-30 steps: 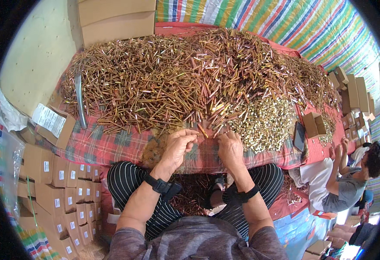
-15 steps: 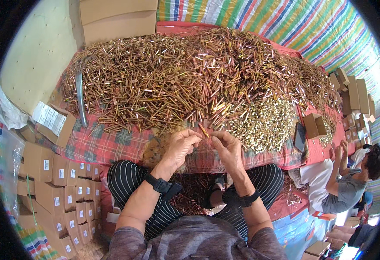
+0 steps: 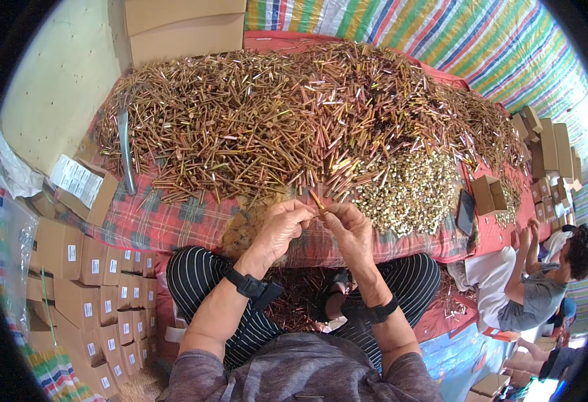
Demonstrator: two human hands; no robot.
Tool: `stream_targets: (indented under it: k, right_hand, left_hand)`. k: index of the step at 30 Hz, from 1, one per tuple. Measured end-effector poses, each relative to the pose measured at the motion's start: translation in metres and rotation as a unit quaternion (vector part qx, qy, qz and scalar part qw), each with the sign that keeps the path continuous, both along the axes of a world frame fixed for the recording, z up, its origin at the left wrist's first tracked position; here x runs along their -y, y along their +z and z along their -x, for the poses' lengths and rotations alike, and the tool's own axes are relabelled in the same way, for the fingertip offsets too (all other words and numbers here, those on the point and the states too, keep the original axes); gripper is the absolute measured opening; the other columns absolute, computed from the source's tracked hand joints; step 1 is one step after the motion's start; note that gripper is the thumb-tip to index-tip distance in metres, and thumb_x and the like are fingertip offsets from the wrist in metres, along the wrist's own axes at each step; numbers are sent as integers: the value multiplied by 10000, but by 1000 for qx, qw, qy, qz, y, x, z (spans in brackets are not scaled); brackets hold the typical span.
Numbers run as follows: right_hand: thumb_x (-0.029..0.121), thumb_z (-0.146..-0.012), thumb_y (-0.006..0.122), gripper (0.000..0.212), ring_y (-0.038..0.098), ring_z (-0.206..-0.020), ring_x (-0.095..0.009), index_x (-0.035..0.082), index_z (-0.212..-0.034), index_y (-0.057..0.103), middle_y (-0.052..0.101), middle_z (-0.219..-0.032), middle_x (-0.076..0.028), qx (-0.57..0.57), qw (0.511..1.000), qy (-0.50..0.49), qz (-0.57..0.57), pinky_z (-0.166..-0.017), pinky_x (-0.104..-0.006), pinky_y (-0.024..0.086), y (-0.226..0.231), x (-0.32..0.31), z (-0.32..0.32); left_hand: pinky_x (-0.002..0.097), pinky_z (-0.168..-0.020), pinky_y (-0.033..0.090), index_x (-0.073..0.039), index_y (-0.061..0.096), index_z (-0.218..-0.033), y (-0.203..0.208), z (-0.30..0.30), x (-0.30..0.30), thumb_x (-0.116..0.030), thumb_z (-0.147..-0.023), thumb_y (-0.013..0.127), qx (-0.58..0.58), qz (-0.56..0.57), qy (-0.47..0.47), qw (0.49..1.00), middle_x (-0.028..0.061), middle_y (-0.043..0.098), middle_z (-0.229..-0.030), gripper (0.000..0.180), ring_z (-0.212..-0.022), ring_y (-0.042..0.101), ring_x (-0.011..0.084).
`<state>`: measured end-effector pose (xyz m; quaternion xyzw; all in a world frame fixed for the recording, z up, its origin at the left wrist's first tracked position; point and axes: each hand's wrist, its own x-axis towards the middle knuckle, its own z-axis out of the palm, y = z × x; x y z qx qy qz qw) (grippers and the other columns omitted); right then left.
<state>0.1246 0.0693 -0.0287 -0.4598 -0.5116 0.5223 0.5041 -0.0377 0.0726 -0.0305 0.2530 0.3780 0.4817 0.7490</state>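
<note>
My right hand [image 3: 352,231] pinches a thin copper-and-gold metal bolt [image 3: 316,199] between thumb and fingers, its far end pointing up and slightly left. Close beside it, the fingertips of my left hand [image 3: 284,224] are pressed together near the bolt's lower end. Whatever they hold is too small to make out. Beyond both hands spreads a large heap of similar bolts [image 3: 233,127]. To the right of my right hand lies a pile of small shiny gold pieces [image 3: 404,194], which look like nuts.
A plaid cloth [image 3: 180,224] covers the work surface. A curved metal bar [image 3: 125,151] lies at left. Stacked cartons [image 3: 76,301] stand at lower left. On the right are a dark phone [image 3: 465,212], a small open box [image 3: 488,195] and a seated person [image 3: 535,288].
My hands have come slightly closer together, and the left fingertips are now nearer the bolt's lower end. The bolt has shifted a little and stays in my right hand.
</note>
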Motion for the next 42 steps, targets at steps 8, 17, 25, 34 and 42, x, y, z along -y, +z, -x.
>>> stream_targets:
  k: [8,17,25,34,42]
  right_hand:
    - [25,-862,598,112,528,-712,-43,-8,-969,586,593,-820,28,-80,996,25,37,-658,-181,439,0,5,7]
    - [157,-873,609,153,524,-597,-142,19,-819,573,549,-681,-96,223,974,32,19,-523,-307,417,13,4,1]
    - [322,-922,506,377,509,-508,-347,0,-736,567,514,-564,-175,349,936,39,-34,-505,-408,402,16,-2,-2]
    - [280,-864,585,294,571,-580,-343,0,-774,569,579,-654,-182,430,886,-127,-116,-527,-416,432,0,-20,-27]
    - [144,-736,674,318,609,-669,-378,-23,-939,495,600,-723,-223,520,846,-72,-96,-572,-441,485,-14,-37,-10]
  left_hand:
    - [158,-443,285,-23,607,-823,-3,-3,1,-57,-805,605,-18,-11,4,1000,-4,531,-665,38,-506,394,21]
    - [153,-469,296,-38,610,-818,-8,-5,3,-70,-807,606,-69,-67,-3,995,-39,520,-651,35,-547,412,15]
    - [201,-478,342,-31,620,-788,-7,-2,4,-128,-793,624,-88,-103,-38,990,-2,628,-745,97,-551,430,37]
    - [422,-762,430,9,642,-803,0,17,-25,-46,-711,602,-760,-338,75,551,154,550,-862,114,-872,531,300]
    - [387,-737,424,-13,632,-755,-9,8,-28,-66,-693,607,-815,-333,83,466,115,586,-856,86,-874,531,258]
